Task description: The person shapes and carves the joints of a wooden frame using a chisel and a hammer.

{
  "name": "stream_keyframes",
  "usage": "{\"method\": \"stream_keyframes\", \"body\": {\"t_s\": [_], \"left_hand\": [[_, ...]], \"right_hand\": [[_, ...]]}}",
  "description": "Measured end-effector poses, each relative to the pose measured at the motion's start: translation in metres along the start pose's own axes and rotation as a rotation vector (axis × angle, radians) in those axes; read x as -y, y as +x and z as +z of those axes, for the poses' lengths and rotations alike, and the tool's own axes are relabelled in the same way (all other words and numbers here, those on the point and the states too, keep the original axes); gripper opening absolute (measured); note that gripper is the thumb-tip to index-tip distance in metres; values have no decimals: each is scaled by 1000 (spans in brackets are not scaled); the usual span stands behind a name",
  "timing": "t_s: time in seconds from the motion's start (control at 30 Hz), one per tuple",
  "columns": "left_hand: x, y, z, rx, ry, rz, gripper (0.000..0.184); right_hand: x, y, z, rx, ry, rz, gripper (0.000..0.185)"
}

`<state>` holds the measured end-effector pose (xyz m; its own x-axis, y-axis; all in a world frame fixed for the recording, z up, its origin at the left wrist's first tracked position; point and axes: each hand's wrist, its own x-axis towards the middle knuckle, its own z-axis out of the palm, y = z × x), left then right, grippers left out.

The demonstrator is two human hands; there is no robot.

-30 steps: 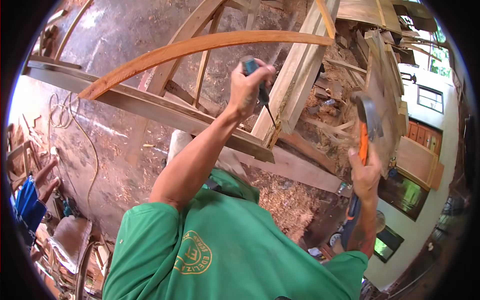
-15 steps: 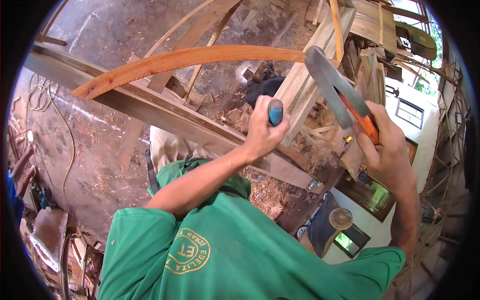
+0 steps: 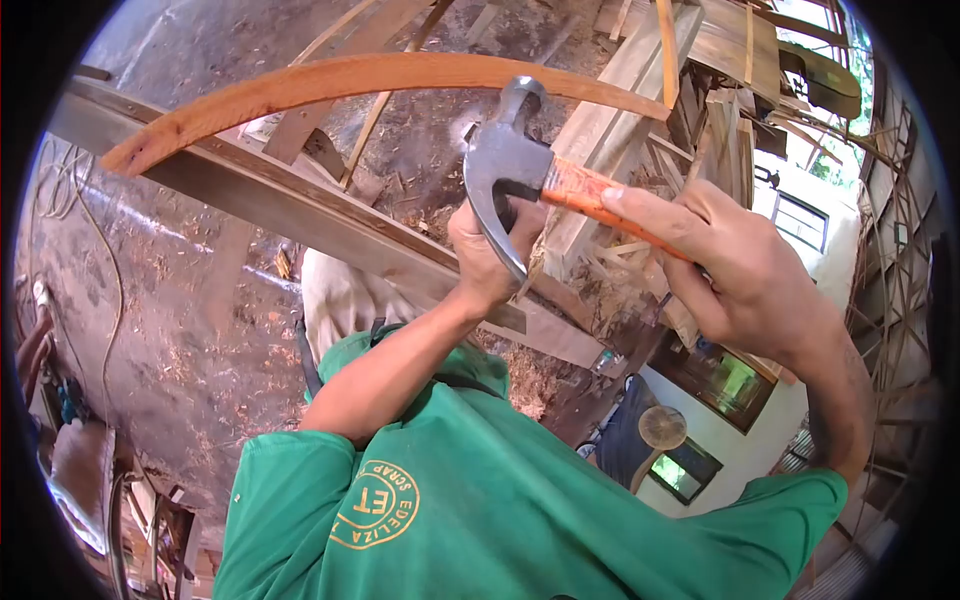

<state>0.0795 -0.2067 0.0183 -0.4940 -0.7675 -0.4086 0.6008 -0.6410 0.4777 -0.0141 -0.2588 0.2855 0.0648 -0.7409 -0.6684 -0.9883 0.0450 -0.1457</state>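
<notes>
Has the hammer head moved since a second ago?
Yes, leftward in the view: it was right of the curved wooden strip's right end; now the hammer head is left of that end of the curved wooden strip.

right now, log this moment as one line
right hand: gripping hammer; left hand: partly hidden by hammer; curved wood: beyond both hands

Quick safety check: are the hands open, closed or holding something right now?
Left hand: closed; the hammer hides what, if anything, it grips.
Right hand: closed around the hammer's orange handle.

Right fingers (image 3: 655, 215) around claw hammer (image 3: 522, 158), left fingers (image 3: 464, 228) behind it, curved wooden strip (image 3: 330, 78)
</notes>
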Motion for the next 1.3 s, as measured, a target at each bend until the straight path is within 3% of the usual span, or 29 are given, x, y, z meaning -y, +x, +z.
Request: {"method": "stream_keyframes", "body": {"t_s": [0.13, 0.4, 0.5, 0.6, 0.7, 0.77, 0.83, 0.9, 0.97, 1.03, 1.17, 1.2, 1.23, 1.3], "left_hand": [[25, -2, -6, -35, 56, 144, 17], [16, -2, -15, -61, 97, 174, 15], [16, -1, -7, -45, 95, 309, 14], [23, -3, -12, -69, 75, 289, 13], [20, -5, -7, -32, 39, 322, 6], [18, -6, -8, -52, 87, 253, 8], [17, -3, -9, -94, 77, 259, 7], [14, -1, -14, -140, 133, 67, 8], [16, -1, -14, -169, 77, 62, 4], [20, 2, -14, -118, 66, 221, 12], [13, -3, -16, -142, 64, 78, 7], [16, -5, -18, -144, 64, 74, 7], [21, -6, -21, -110, 144, 155, 4], [21, -5, -17, -23, 302, 328, 14]], "right_hand": [[-3, -3, 10, -77, -11, -24, 62], [5, 4, 5, -3, -107, -48, 62], [4, 16, 6, -139, -109, -180, 62], [1, 24, 15, -216, -54, -266, 61], [-5, 28, 24, -118, 56, -289, 57], [-4, 35, 14, 54, -39, -268, 64], [2, 46, 6, 60, -116, -221, 63], [6, 58, 8, -304, 63, -459, 50], [7, 56, 11, -251, 64, -392, 48], [3, 53, 22, 209, -53, -155, 56], [0, 62, 20, -64, 0, -296, 56], [-1, 64, 27, -200, 167, -392, 54], [-1, 59, 32, -198, 170, -389, 54], [5, 49, 30, 166, 32, -194, 50]]}}
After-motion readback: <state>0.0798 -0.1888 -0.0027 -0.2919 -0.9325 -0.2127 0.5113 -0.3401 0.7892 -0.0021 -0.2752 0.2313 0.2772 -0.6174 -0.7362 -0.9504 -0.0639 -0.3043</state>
